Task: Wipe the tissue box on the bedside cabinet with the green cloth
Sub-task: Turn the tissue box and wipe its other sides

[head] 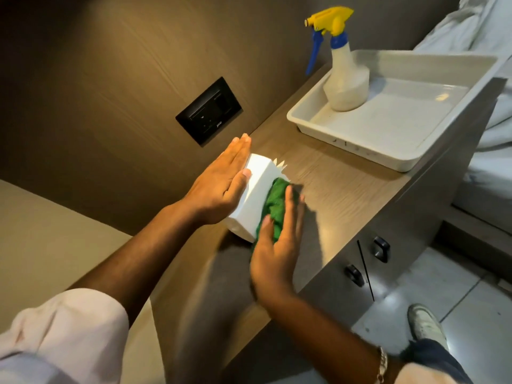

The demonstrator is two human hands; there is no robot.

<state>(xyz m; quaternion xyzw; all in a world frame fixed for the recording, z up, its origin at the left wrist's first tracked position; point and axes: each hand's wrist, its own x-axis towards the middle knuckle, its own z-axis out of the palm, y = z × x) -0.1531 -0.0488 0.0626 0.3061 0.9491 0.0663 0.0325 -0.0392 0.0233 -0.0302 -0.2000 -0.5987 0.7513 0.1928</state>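
The white cardboard tissue box (256,191), with a jagged tissue poking out, sits on the brown wooden bedside cabinet (343,189), the flat left hand (221,181) pressing one side while the flat right hand (277,245) presses the fuzzy green cloth (275,202) against the other.

Dim, warm indoor light; glare on floor tiles (454,275); right hand (274,261) motion-blurred; wide-angle bending at edges.

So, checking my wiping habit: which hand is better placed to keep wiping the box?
Right. The right hand already presses the green cloth flat against the tissue box's near side, while the left hand lies flat against its far side, bracing it.
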